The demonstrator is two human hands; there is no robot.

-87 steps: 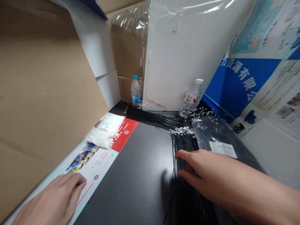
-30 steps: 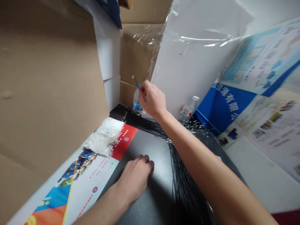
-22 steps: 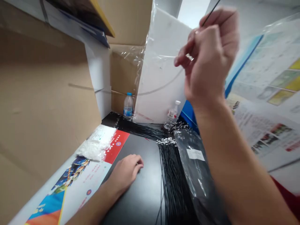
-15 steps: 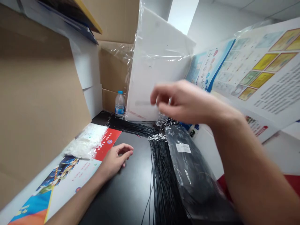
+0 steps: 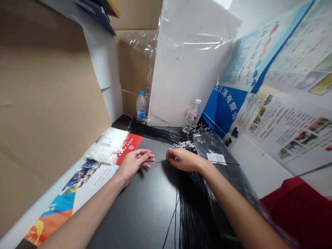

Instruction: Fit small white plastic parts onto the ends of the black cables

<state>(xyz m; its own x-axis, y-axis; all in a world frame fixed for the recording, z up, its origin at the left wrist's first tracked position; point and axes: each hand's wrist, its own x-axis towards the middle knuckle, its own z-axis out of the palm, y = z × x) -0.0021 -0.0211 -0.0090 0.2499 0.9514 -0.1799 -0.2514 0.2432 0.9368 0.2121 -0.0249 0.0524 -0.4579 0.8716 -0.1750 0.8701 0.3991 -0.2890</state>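
R hand (image 5: 181, 159) pinches single black cable (image 5: 158, 161) atop cable bundle (image 5: 192, 200); cable axis runs left-right, free tip toward L hand (image 5: 135, 162). L hand loose, holds nothing, left of bundle, near tip.

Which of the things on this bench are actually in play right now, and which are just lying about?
In play:
right hand, pinching one black cord
left hand, open beside the cord's tip
cord bundle under the right wrist

Lying about:
two water bottles
bag of white parts
black plastic bag
poster
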